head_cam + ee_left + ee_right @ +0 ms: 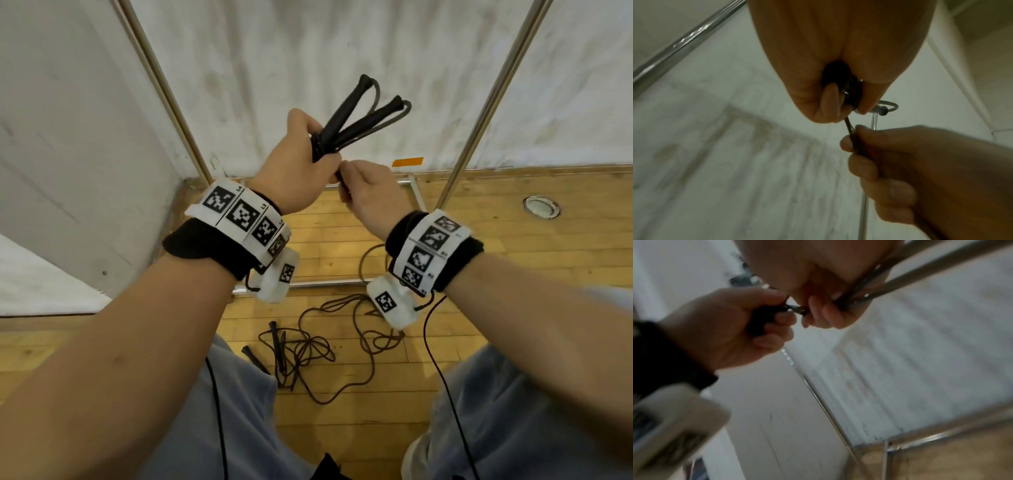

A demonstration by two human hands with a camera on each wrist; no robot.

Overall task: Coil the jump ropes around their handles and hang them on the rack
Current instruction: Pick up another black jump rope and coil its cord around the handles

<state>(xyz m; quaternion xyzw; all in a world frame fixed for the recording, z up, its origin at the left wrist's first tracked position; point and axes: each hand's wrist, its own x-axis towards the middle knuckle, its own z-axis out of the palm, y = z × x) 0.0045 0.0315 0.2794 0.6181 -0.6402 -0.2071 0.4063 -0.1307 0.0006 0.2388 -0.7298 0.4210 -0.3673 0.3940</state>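
My left hand (308, 161) grips a black jump rope's two handles (356, 113) at chest height, and they fan up and to the right. Turns of its cord (318, 148) are wound round the handles just above my fist. My right hand (352, 186) pinches the loose cord end (342, 181) right under the left hand. The left wrist view shows the wound cord (852, 91) in my left fist and my right hand (855, 146) pinching the strand (849, 128). A second, brown rope (363, 339) with black handles (275, 342) lies tangled on the floor.
The rack's metal uprights (161, 82) (493, 96) rise left and right in front of a white wall. Its base bars (325, 283) lie on the wooden floor. A metal hook (882, 110) shows behind my hands. A round floor fitting (541, 206) sits far right.
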